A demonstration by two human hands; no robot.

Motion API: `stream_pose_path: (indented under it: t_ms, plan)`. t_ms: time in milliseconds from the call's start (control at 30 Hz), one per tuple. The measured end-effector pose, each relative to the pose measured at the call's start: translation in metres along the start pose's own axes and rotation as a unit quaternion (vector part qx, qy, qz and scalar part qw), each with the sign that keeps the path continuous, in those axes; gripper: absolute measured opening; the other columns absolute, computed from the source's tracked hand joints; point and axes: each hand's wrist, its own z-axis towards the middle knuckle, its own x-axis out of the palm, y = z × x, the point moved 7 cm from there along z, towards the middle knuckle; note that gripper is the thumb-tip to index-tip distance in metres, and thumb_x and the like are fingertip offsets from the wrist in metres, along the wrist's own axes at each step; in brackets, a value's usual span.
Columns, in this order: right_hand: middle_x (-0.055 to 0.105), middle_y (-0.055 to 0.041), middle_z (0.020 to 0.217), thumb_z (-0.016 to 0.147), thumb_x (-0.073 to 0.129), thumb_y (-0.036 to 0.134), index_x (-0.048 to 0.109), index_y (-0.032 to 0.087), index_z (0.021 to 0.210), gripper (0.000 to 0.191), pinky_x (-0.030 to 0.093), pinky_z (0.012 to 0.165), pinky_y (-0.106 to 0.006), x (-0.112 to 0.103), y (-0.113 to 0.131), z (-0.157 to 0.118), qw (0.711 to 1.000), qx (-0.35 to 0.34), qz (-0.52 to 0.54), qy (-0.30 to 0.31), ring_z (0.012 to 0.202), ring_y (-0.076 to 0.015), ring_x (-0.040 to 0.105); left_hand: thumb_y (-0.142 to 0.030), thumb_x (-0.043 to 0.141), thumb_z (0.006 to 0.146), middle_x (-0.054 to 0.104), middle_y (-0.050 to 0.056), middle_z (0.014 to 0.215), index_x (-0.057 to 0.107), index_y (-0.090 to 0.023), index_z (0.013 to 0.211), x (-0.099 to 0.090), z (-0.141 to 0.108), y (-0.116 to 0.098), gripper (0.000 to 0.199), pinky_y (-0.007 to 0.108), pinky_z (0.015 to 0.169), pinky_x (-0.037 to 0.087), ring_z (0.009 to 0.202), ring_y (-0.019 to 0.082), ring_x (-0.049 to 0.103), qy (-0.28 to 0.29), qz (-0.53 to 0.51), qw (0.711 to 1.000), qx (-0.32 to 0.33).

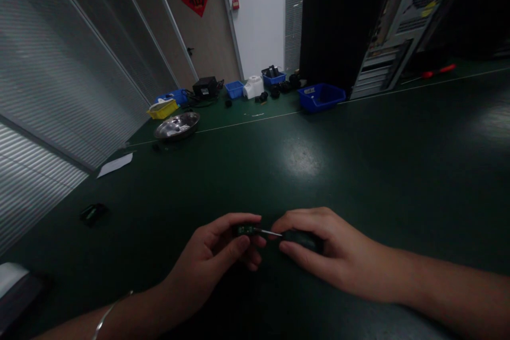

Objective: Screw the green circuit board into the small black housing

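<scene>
My left hand (217, 244) holds a small dark part with green markings (246, 230) between thumb and fingers, above the green table. My right hand (330, 247) is wrapped round the dark handle of a screwdriver (303, 240). The thin metal shaft points left, and its tip meets the right side of the small part. Exactly where the tip touches is too small to tell. Both hands are near the front middle of the table, a short gap apart.
A metal bowl (177, 126), a yellow tray (163, 110) and a blue bin (321, 97) stand farther back. An open computer case (382, 32) rises at the back right, beside a red-handled tool (438, 71). A small black object (93, 213) lies at the left.
</scene>
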Motion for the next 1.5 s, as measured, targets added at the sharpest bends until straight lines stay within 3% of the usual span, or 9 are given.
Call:
stream_pose_path:
  t_ms: [367, 633, 833, 1500]
  plan:
    - [0.068, -0.0031, 0.093, 0.093, 0.052, 0.020, 0.065, 0.017, 0.106, 0.019, 0.047, 0.071, -0.022, 0.001, 0.002, -0.003, 1.000, -0.004, 0.001, 0.002, 0.080, -0.0129, 0.062, -0.031, 0.064, 0.086, 0.072, 0.008, 0.089, 0.065, -0.017, 0.112, 0.002, -0.001, -0.003, 0.030, 0.030, 0.070, 0.055, 0.075, 0.018, 0.067, -0.017, 0.019, 1.000, 0.012]
    - [0.067, -0.0034, 0.091, 0.092, 0.053, 0.021, 0.065, 0.018, 0.107, 0.020, 0.047, 0.069, -0.023, 0.002, 0.002, -0.001, 1.000, -0.004, -0.006, 0.008, 0.079, -0.0134, 0.062, -0.026, 0.057, 0.091, 0.071, 0.010, 0.090, 0.068, -0.016, 0.109, 0.002, 0.000, 0.009, 0.023, 0.029, 0.068, 0.055, 0.078, 0.018, 0.068, 0.041, -0.080, 0.996, 0.000]
    - [0.067, -0.0030, 0.091, 0.092, 0.053, 0.020, 0.066, 0.018, 0.107, 0.020, 0.046, 0.068, -0.023, 0.002, 0.003, -0.003, 1.000, -0.002, -0.010, 0.015, 0.078, -0.0128, 0.062, -0.025, 0.059, 0.090, 0.072, 0.010, 0.086, 0.069, -0.015, 0.106, 0.003, 0.003, 0.010, 0.021, 0.027, 0.064, 0.055, 0.073, 0.017, 0.068, 0.049, -0.121, 0.991, -0.009]
    - [0.066, -0.0044, 0.092, 0.092, 0.053, 0.021, 0.064, 0.016, 0.106, 0.019, 0.046, 0.069, -0.023, 0.001, 0.003, -0.005, 1.000, -0.017, -0.018, 0.009, 0.079, -0.0133, 0.061, -0.025, 0.058, 0.090, 0.071, 0.010, 0.087, 0.069, -0.016, 0.106, 0.005, 0.003, 0.010, 0.021, 0.028, 0.066, 0.054, 0.074, 0.017, 0.067, 0.059, -0.117, 0.991, -0.020]
